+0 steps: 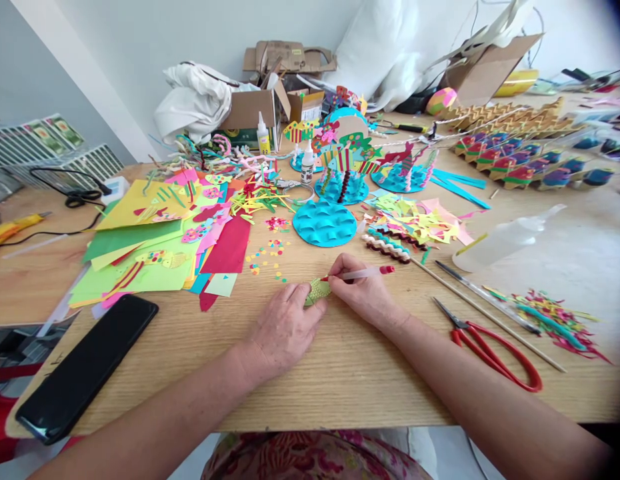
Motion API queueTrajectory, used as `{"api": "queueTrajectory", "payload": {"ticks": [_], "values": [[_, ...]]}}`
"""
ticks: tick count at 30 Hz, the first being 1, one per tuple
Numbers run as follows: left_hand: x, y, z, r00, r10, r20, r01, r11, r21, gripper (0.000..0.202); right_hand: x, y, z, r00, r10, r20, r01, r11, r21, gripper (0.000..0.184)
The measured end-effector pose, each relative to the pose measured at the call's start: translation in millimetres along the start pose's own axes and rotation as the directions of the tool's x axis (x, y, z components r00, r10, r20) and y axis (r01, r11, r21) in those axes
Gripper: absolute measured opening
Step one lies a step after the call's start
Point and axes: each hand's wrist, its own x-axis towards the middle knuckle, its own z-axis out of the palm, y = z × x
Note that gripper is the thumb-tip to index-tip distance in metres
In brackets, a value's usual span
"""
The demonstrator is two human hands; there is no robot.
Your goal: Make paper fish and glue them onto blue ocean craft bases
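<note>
My right hand (pixel 363 290) is closed round a pen (pixel 365 273) with a clear barrel and a red end. Its red tip meets a small green paper piece with a scale-like pattern (pixel 317 291). My left hand (pixel 287 327) lies on the wooden table, its fingertips pressing that paper piece down. Part of the paper is hidden under the fingers. Just beyond my hands sits a blue scalloped disc (pixel 325 223). Small coloured paper dots (pixel 270 252) are scattered to its left.
Red-handled scissors (pixel 495 350), a wooden stick (pixel 490 315) and a squeeze bottle (pixel 505 240) lie to the right. On the left are a black phone (pixel 87 367) and stacked coloured paper (pixel 135 267). Glue bottles (pixel 307 165) and decorated blue bases (pixel 341 190) stand farther back.
</note>
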Motion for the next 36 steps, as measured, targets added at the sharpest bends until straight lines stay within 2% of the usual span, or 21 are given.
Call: {"api": "queueTrajectory", "payload": {"ticks": [5,28,36], "values": [[-0.6,-0.6,1.1,1.000,0.000,-0.006,0.000,1.000,-0.026,0.029,-0.6,-1.9,-1.7,0.999,0.024,-0.025,-0.023,0.998,0.057,0.006],[0.1,-0.6,1.1,1.000,0.002,-0.003,-0.002,1.000,-0.012,0.025,-0.3,2.4,-1.7,1.000,-0.005,-0.020,0.004,1.000,-0.015,0.008],[-0.3,-0.9,1.4,1.000,0.007,-0.004,-0.007,1.000,-0.006,0.027,0.3,1.2,-2.6,0.999,0.051,-0.014,-0.050,0.996,0.078,0.007]]}}
